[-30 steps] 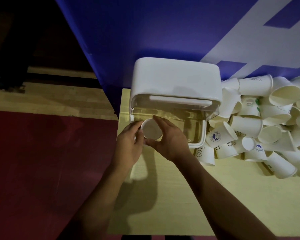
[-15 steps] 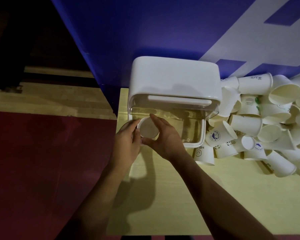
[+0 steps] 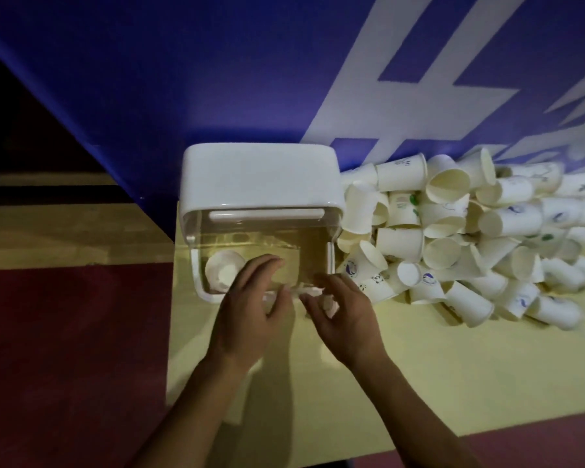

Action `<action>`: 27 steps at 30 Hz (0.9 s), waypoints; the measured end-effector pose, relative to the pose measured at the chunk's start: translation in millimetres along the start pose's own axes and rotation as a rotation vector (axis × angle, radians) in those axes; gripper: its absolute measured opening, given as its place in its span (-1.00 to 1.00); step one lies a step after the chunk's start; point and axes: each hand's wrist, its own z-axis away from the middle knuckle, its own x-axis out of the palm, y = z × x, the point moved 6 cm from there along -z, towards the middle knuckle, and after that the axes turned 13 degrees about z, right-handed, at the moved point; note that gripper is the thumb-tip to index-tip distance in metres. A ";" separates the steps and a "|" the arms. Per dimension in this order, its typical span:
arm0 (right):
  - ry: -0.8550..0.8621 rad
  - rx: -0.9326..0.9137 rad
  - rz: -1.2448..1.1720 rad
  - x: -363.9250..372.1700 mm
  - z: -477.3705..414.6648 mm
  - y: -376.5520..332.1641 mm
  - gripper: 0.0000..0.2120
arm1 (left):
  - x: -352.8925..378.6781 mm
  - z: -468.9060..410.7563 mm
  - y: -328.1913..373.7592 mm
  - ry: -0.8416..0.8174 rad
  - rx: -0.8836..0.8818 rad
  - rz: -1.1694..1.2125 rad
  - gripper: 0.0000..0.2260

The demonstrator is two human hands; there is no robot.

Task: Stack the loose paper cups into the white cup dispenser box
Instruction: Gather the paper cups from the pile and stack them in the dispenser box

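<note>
The white cup dispenser box (image 3: 260, 177) stands at the table's far left corner, its lid raised over a clear front compartment. One white paper cup (image 3: 223, 270) lies inside that compartment at the left, bottom towards me. My left hand (image 3: 247, 319) hovers at the box's front rim with fingers spread and nothing in it. Beside it, my right hand (image 3: 348, 319) has its fingers loosely curled over the rim's right part; a small white blur shows between them. A heap of loose paper cups (image 3: 470, 231) lies right of the box.
The pale yellow table (image 3: 419, 383) ends just left of the box, with red floor (image 3: 65, 349) below. A blue wall with white lettering (image 3: 183, 79) rises directly behind the box and the heap.
Both hands carried the cup into the compartment and let it go at the left. The hands have drawn back to the front rim and shifted right.
</note>
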 end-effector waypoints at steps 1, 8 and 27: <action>0.036 0.042 -0.005 -12.5 4.9 16.2 -0.74 | 20.7 -5.3 7.7 -0.048 0.012 -0.004 -0.60; 0.171 0.172 0.030 -70.4 38.0 116.0 -0.79 | 156.8 -36.6 16.7 -0.239 -0.120 -0.207 -0.30; 0.207 0.194 -0.021 -157.2 -25.1 202.3 -0.56 | 166.5 -11.2 34.9 0.179 -0.217 -0.038 -0.32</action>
